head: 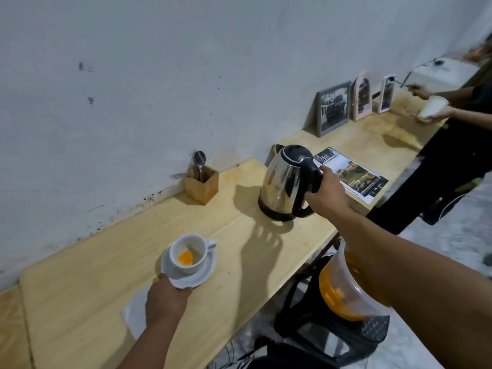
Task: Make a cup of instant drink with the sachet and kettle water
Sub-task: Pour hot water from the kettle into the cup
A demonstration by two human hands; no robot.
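A steel kettle (282,185) with a black lid and handle stands on its base on the wooden counter (239,251). My right hand (326,193) is closed around the kettle's handle. A white cup (187,253) sits on a white saucer (205,274) nearer to me, with orange powder at the bottom of the cup. My left hand (166,298) grips the saucer's near rim. A white sheet, perhaps a napkin (133,311), lies under my left wrist. No sachet can be made out.
A wooden holder (202,186) with a spoon and fork stands by the wall. A printed magazine (351,177) lies right of the kettle, picture frames (334,109) behind it. Another person (452,145) holds a white cup at the far right. A black stool with an orange-filled jug (343,291) stands below the counter edge.
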